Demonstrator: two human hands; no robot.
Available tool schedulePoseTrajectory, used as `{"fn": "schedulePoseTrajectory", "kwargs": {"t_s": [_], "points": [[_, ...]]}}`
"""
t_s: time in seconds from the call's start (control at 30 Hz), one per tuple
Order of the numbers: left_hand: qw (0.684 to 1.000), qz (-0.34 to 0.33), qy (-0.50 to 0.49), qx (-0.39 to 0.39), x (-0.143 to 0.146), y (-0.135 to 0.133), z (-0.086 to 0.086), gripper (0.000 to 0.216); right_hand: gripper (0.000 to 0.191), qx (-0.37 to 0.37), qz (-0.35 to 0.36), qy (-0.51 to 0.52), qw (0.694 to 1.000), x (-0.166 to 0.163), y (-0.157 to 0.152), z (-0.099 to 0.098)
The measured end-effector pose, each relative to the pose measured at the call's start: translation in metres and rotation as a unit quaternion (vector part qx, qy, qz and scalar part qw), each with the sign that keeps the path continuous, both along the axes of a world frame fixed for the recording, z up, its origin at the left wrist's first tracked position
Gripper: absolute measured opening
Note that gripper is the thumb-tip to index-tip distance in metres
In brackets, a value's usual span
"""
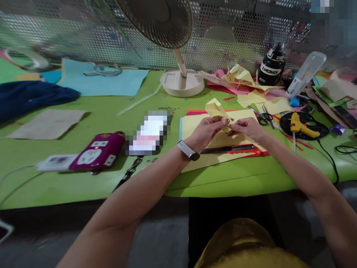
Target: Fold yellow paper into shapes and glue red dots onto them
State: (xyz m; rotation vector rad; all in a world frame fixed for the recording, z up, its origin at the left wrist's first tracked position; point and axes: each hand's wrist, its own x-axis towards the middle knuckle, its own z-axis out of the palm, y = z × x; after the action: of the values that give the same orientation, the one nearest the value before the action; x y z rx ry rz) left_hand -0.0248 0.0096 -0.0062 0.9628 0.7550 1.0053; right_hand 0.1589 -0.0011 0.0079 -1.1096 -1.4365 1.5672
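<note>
Right of the frame's centre, your left hand (212, 128) and right hand (246, 127) pinch the paper (215, 108) between thumbs and fingers, probably to steady it from both sides. Below, the cutter (232, 149) lies on the sheets (190, 131), presumably for easy reach.

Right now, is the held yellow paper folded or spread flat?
Folded: the yellow paper stands up in bent flaps above the left hand.

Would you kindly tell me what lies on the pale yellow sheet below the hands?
An orange-handled utility knife; the left hand and right hand hide whatever is directly behind them.
</note>
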Motion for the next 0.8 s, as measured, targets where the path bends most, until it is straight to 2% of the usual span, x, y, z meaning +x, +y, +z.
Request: {"fn": "schedulePoseTrajectory", "kwargs": {"t_s": [0.2, 0.33, 0.53, 0.67, 0.8], "points": [[1.000, -0.012, 0.023, 0.008, -0.002, 0.001, 0.001, 0.026, 0.043, 0.053, 0.004, -0.036, 0.998, 0.005, 0.003, 0.003], [1.000, -0.025, 0.017, 0.007, -0.002, -0.002, 0.005, 0.033, 0.046, 0.093, 0.010, -0.061, 0.994, 0.005, 0.003, 0.004], [0.998, -0.030, 0.038, 0.030, -0.001, -0.008, 0.012, 0.046, 0.049, 0.147, -0.023, -0.080, 0.986, 0.002, -0.001, 0.010], [0.991, -0.051, 0.100, 0.074, 0.001, -0.010, 0.008, 0.047, 0.050, 0.180, -0.053, -0.089, 0.978, 0.001, -0.002, 0.008], [0.988, -0.042, 0.110, 0.097, 0.002, -0.011, 0.005, 0.044, 0.050, 0.200, -0.069, -0.111, 0.971, 0.002, -0.001, 0.001]]}}
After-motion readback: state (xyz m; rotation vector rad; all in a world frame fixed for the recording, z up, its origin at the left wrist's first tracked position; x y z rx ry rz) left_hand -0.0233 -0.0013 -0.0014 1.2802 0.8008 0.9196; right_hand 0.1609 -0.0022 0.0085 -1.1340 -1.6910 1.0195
